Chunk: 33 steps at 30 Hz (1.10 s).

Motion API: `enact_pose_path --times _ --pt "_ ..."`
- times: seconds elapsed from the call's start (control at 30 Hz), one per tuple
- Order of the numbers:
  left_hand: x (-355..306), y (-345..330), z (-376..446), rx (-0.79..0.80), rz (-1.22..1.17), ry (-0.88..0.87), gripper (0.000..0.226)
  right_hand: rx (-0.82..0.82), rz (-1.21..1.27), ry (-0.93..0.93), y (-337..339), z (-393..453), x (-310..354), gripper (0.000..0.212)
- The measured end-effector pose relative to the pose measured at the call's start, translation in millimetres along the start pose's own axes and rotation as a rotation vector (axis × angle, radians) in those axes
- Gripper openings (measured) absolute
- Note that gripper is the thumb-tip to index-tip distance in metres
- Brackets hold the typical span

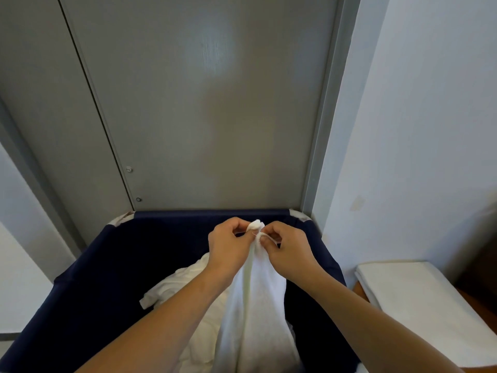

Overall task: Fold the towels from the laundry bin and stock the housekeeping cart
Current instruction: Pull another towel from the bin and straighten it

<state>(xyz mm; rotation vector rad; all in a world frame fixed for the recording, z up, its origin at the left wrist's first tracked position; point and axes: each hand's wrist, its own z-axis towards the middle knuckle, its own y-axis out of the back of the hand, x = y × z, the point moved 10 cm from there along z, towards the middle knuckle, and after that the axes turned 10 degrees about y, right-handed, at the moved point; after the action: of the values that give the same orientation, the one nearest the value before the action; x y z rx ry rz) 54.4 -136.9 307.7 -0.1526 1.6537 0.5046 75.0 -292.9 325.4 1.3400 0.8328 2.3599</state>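
Observation:
A white towel point(258, 300) hangs bunched from both my hands above a dark navy fabric laundry bin point(88, 286). My left hand point(228, 246) pinches the towel's top edge from the left. My right hand point(289, 249) pinches the same top edge from the right, and the two hands almost touch. The towel's lower part drops into the bin between my forearms. More crumpled white laundry point(177, 289) lies inside the bin, partly hidden by my left forearm.
A grey door point(201, 103) with a metal frame stands right behind the bin. A white wall point(416, 130) rises on the right. A folded white towel point(419, 294) rests on a wooden surface point(473, 302) at the lower right.

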Motion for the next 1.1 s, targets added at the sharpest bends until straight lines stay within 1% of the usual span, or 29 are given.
enact_pose_path --times 0.2,0.33,0.47,0.53,0.6,0.7,0.77,0.83,0.93,0.97,1.03,1.1 --pt "6.5 -9.9 -4.0 0.149 -0.015 0.026 0.016 -0.09 0.038 -0.031 6.4 -1.0 -7.9 0.005" --pt "4.3 -13.2 -5.4 0.212 -0.006 0.008 0.02 -0.117 0.066 -0.044 6.7 -4.6 -11.0 0.005" --pt "8.3 -22.1 -9.1 0.304 0.003 0.009 0.026 -0.128 0.026 -0.079 10.6 -6.7 -16.4 0.007" --pt "8.7 -25.6 -11.6 0.297 0.06 -0.027 0.032 -0.122 0.028 -0.095 10.1 -8.1 -19.0 0.007" --pt "8.1 -26.1 -11.7 0.265 0.094 -0.053 0.032 -0.104 0.02 -0.093 8.0 -9.3 -19.7 0.005" --pt "5.9 -23.7 -8.6 0.244 0.12 -0.068 0.023 -0.052 0.008 -0.044 4.2 -8.8 -18.9 0.01" --pt "4.2 -19.9 -5.3 0.239 0.126 -0.065 0.021 0.01 0.045 0.001 2.0 -6.4 -18.0 0.014" --pt "1.6 -15.5 -1.2 0.247 0.085 -0.045 0.022 0.126 0.062 0.023 -3.4 -4.7 -19.0 0.016" --pt "-6.5 -6.2 9.9 0.254 -0.028 -0.011 0.026 0.315 -0.016 0.024 -15.6 -6.1 -25.4 0.023" --pt "-11.2 -2.7 14.5 0.253 -0.048 -0.008 0.028 0.352 -0.04 0.028 -17.9 -6.0 -27.2 0.026" --pt "-22.9 3.9 23.4 0.249 -0.051 -0.028 0.033 0.396 -0.096 0.03 -19.0 -3.0 -30.5 0.023" --pt "-34.9 11.3 30.9 0.241 -0.05 -0.053 0.037 0.432 -0.165 0.045 -18.0 1.1 -32.0 0.032"
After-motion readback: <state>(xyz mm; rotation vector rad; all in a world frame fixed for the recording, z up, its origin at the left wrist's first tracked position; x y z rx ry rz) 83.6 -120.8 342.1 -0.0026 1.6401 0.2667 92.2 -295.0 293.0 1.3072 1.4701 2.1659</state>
